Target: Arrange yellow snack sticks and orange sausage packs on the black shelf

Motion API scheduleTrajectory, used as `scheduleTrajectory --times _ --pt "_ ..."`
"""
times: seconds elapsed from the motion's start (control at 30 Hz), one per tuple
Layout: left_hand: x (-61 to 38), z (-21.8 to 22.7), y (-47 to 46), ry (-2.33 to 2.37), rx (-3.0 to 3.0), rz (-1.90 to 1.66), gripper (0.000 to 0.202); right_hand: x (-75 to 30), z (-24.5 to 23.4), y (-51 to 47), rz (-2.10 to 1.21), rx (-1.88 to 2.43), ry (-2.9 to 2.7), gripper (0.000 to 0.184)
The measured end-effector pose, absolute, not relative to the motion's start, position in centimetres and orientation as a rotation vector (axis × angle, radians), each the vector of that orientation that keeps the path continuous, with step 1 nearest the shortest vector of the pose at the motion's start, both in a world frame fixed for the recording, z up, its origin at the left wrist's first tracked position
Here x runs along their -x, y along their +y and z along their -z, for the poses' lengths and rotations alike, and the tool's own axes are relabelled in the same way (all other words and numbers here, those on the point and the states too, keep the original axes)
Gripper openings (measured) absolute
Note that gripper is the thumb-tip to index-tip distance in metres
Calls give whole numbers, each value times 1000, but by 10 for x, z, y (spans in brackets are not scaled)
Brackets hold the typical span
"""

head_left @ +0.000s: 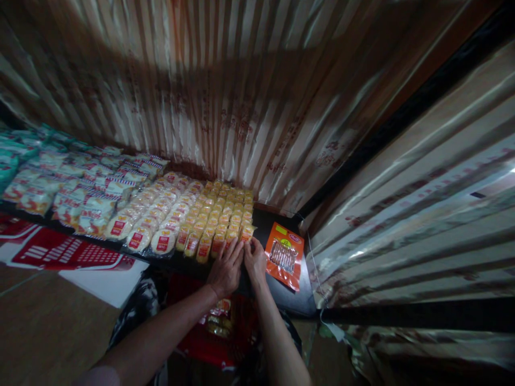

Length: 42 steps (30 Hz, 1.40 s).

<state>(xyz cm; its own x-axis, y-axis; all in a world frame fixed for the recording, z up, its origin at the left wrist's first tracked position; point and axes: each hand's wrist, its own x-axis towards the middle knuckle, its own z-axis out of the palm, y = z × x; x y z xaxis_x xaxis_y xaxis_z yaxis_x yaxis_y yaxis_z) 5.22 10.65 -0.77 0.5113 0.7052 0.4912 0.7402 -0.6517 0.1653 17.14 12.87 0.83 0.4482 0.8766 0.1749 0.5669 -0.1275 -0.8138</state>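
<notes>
Several rows of small yellow snack packets (219, 214) in clear wrappers with red labels stand on a black shelf (261, 217). At the front right end of these rows, my right hand (256, 261) has its thumb and fingertips closed on a yellow packet (247, 232). My left hand (225, 271) lies against the fronts of the neighbouring packets, its fingers stretched out and pointing at the same corner. Both hands are close together, nearly touching. Part of the packet's lower end is hidden by the fingers.
Round white wrapped cakes (139, 238) stand in rows to the left, then blue-and-white snack bags (96, 209) and green bags (10, 155). An orange packet (285, 254) lies at right. Below are a red basket (72, 249) and another red container (205, 348) holding packets. Pleated curtains (241, 107) hang behind.
</notes>
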Motion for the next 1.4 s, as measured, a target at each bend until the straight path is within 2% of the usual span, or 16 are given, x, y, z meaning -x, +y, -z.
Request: scheduleTrajectory --times 0.43,0.67,0.77,1.07,1.4 --pt "-53 2 106 -1316 2697 762 57 -177 -5 132 -511 1725 -1305 39" --pt "-53 -1 105 -1323 2685 750 57 -176 -5 135 -403 1730 -1108 56" --pt "-52 -2 105 -1322 2688 759 57 -174 -3 143 -485 1716 -1075 61" --pt "-54 -2 105 -1357 2685 778 56 -167 -2 160 -451 1597 -1269 46" --pt "-56 -2 105 -1354 2644 796 56 -166 1 159 -456 1622 -1273 53"
